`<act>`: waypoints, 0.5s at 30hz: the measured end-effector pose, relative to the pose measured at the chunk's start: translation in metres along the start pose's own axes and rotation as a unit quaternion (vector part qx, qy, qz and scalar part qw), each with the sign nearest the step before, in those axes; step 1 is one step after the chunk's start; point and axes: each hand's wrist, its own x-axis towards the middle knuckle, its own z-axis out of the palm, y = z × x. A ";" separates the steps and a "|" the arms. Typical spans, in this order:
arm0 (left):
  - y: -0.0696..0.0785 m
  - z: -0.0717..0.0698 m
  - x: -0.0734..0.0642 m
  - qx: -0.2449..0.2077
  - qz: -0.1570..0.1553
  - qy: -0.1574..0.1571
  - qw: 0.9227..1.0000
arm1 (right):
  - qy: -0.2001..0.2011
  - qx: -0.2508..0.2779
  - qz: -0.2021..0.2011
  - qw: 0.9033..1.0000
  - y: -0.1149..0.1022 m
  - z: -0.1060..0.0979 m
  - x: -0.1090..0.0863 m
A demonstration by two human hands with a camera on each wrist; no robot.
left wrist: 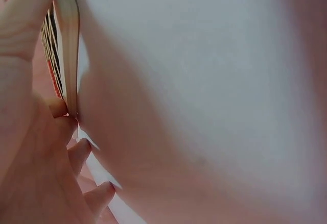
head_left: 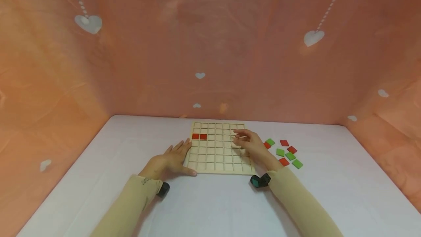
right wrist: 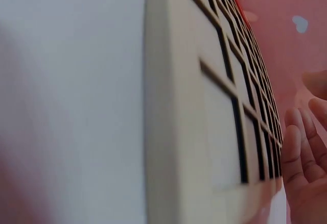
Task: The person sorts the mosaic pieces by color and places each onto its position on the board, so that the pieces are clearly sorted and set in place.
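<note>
A wooden grid board (head_left: 218, 173) lies flat on the white table. Two red square tiles (head_left: 203, 136) sit side by side in its cells near the left edge, third row from the back. My left hand (head_left: 172, 160) rests along the board's left side, fingers spread, thumb at the front left corner; in the left wrist view the fingertips meet the board's edge (left wrist: 72, 55). Over the board's right columns hovers my right hand (head_left: 251, 145), fingers loosely bent. In the right wrist view, its fingers (right wrist: 292, 150) show no tile between them.
Right of the board lie several loose tiles, such as a green tile (head_left: 297, 164) and a red tile (head_left: 284, 143); my right hand and wrist are close beside them. A pink cloth wall (head_left: 210, 46) with white hearts rises behind the table (head_left: 210, 207).
</note>
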 end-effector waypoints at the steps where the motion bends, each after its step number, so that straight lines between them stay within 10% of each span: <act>1: 0.000 0.000 0.000 0.000 0.004 -0.001 1.000 | 0.001 -0.004 -0.004 1.000 0.001 -0.002 -0.001; 15: -0.001 0.000 0.001 -0.001 0.016 0.006 1.000 | 0.039 -0.059 0.006 0.997 0.013 -0.027 -0.007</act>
